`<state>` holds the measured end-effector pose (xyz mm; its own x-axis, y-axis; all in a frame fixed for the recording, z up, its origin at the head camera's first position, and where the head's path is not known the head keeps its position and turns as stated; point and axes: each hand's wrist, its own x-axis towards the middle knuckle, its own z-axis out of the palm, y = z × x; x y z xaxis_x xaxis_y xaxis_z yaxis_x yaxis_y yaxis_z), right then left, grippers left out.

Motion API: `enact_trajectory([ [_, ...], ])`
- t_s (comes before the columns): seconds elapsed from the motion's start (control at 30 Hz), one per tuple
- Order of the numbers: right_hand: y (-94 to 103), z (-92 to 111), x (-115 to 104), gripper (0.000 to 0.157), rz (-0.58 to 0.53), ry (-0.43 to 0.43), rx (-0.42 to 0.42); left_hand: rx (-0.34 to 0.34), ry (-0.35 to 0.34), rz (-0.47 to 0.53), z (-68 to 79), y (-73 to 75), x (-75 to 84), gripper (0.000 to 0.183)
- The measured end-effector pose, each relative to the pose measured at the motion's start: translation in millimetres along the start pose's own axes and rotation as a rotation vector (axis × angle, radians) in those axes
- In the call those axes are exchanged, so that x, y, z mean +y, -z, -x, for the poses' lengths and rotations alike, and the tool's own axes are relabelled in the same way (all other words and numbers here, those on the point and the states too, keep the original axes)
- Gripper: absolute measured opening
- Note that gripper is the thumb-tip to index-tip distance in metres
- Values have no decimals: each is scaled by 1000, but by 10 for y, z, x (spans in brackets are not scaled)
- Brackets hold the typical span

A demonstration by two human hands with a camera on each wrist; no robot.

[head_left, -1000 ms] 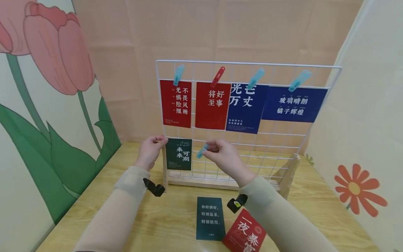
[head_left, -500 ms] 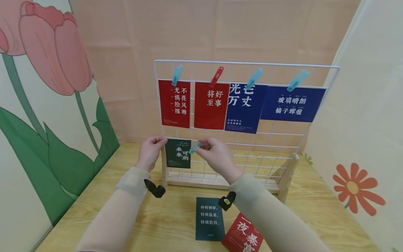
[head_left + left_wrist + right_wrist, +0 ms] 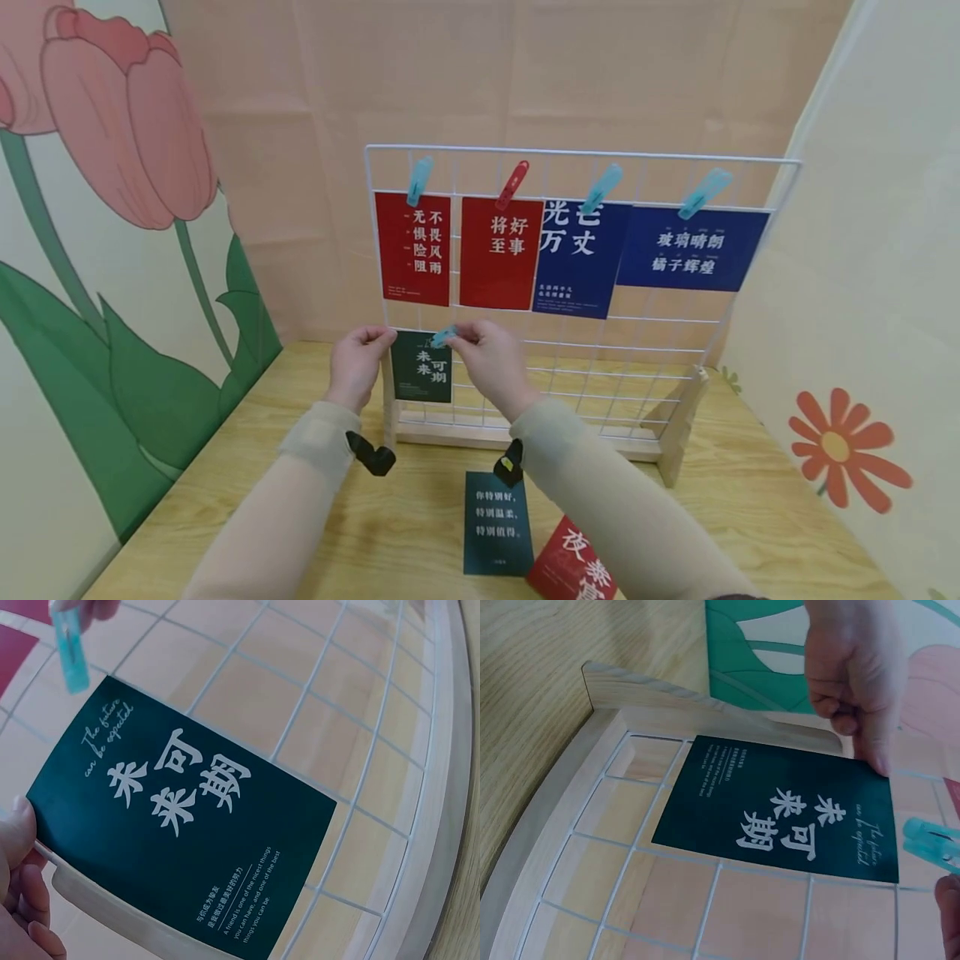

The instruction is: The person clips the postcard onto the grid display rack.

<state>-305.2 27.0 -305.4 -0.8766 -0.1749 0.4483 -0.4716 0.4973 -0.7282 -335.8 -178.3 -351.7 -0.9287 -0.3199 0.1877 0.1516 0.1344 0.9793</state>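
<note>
Both arms reach forward over the table (image 3: 397, 533), and they lean in toward each other. The left arm (image 3: 277, 500) slants up to the left hand (image 3: 356, 362). Its thumb and finger pinch the top left corner of a small green card (image 3: 416, 382). The card is up flat by the white wire rack (image 3: 585, 153), at the low left part, under a red card (image 3: 412, 275). The right arm (image 3: 622, 500) comes across from the other side. The right hand (image 3: 491, 362) bends in and pinches a blue clip (image 3: 443, 337). The clip's tip is just beside the card's top edge, near its right corner. The two hands are near each other but apart.
</note>
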Motion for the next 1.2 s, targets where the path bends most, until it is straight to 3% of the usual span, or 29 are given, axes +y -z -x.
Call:
enact_trajectory([
  [0.2, -110, -71, -10, 18, -6, 23, 45, 19, -17, 10, 11, -13, -2, 25],
  [0.37, -173, -134, -42, 17, 81, 31, 71, 28, -23, 3, 11, -22, -13, 26],
  [0.6, -239, -195, -94, 18, 170, 18, 41, 35, -19, 19, 13, -28, -6, 25],
  [1.2, -327, -290, -110, 15, 199, 11, -29, 58, -2, 4, 21, -48, -6, 26],
])
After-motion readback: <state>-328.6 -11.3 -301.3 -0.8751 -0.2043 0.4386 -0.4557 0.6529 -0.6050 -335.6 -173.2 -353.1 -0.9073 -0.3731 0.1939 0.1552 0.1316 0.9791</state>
